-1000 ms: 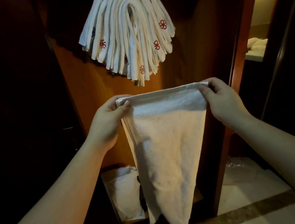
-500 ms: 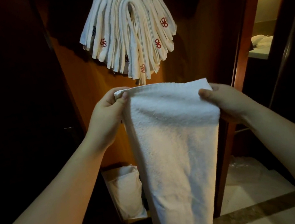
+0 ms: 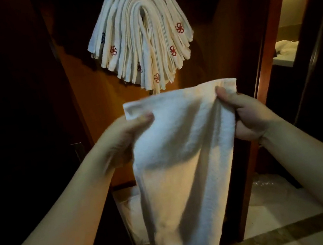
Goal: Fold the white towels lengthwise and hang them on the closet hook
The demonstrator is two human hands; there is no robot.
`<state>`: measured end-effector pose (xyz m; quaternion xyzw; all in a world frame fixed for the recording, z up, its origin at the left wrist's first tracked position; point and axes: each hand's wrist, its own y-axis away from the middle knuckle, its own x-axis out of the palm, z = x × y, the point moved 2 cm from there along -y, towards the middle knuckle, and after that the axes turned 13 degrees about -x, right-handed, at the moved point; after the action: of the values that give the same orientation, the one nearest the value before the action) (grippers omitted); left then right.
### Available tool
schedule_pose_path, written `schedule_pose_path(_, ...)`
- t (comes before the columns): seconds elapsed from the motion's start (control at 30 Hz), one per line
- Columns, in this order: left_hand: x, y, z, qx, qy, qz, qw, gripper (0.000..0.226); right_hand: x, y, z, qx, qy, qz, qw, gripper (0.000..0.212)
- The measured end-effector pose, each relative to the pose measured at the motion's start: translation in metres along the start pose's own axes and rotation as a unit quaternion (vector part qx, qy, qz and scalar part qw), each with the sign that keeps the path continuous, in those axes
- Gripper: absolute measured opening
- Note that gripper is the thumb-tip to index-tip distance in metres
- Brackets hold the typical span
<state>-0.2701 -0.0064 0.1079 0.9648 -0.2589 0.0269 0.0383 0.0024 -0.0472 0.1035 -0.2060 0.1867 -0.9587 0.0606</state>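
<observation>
Progress: a thick stack of hung towels is already draped over the closet hook at 12 o'clock, so most of the batch looks done. The hook itself is hidden under them. One white towel is in hand at frame centre, just below that stack. It hangs as a long band, which suggests the lengthwise fold is made or nearly made; hanging it is not yet done. More pale cloth sits in a box on the closet floor at 7 o'clock, possibly towels left to do; too dark to tell.

Grip: left hand pinches the towel's top left corner, thumb on the near face. Right hand grips the top right edge, thumb on front, fingers curled behind, cloth bunched into a vertical pleat.

Materials: held towel is terry, nubbly, soft, limp, falling in loose vertical folds with a flat hemmed top edge. Hung towels form a neat arch of stacked folded edges, several carrying small red pinwheel emblems. Closet panel is smooth reddish-brown wood. Floor at 5 o'clock is pale glossy tile with a darker stone strip.
</observation>
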Motion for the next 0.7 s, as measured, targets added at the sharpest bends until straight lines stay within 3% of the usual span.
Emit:
schedule_pose_path(0.3,-0.006,-0.019,0.045,-0.035,0.08,-0.071,0.994,0.037,-0.022,-0.001,-0.034,0.086,0.019,-0.071,0.994,0.056)
schedule_pose_path(0.5,0.02,-0.024,0.085,-0.127,0.197,-0.229,0.945,0.025,-0.01,0.024,-0.072,0.109,0.031,-0.186,0.976,0.037)
schedule_pose_path(0.6,0.047,-0.007,0.115,-0.101,0.257,-0.27,0.923,0.029,0.012,0.058,-0.103,0.076,0.121,-0.261,0.955,0.043)
schedule_pose_path(0.7,0.078,0.016,0.139,-0.082,0.22,-0.268,0.934,0.033,0.044,0.092,-0.127,0.031,0.266,-0.271,0.925,0.032)
